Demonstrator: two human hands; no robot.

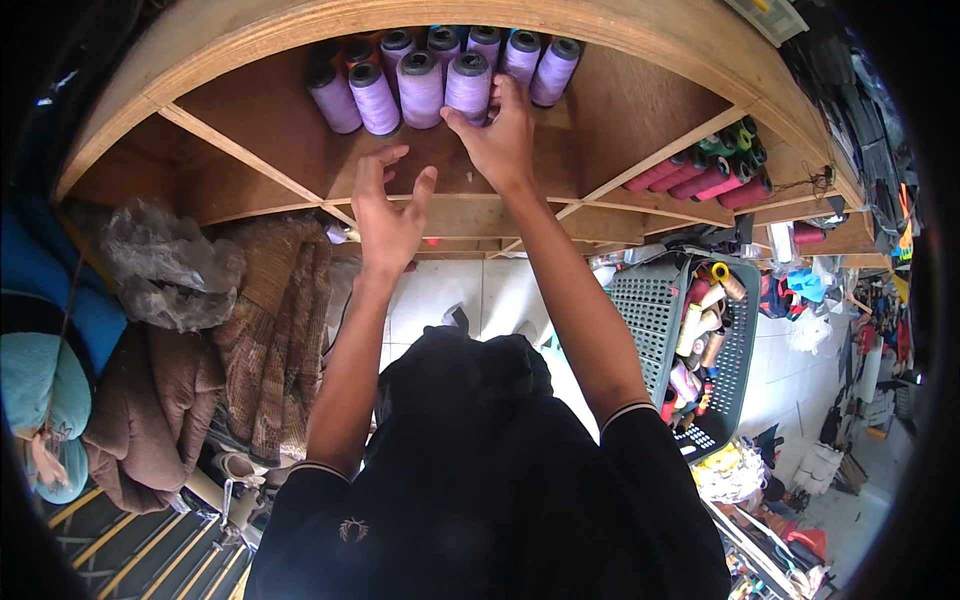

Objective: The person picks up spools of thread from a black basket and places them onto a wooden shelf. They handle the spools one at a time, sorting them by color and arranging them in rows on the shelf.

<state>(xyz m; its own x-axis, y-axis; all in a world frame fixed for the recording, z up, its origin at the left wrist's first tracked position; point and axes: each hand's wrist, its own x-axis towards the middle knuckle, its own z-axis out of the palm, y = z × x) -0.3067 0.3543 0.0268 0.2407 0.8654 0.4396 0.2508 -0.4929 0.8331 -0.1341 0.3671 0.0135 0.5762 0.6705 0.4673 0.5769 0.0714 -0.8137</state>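
Holding lilac spool (pixel 468 88) — right grip (pixel 502 145).

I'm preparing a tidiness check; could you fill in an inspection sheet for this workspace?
Surface: wooden shelf, divided into compartments.
Job's things: lilac spools, grouped in rows.
Clutter: crumpled clear bag, left; basket of mixed spools, right.
Hands: right hand, fingers around a front-row spool; left hand open, empty.
Cables: thin dark tangle at shelf's right; wire or thread unclear.
Surroundings: brown textiles, dark-pink spools, pale tiled floor.
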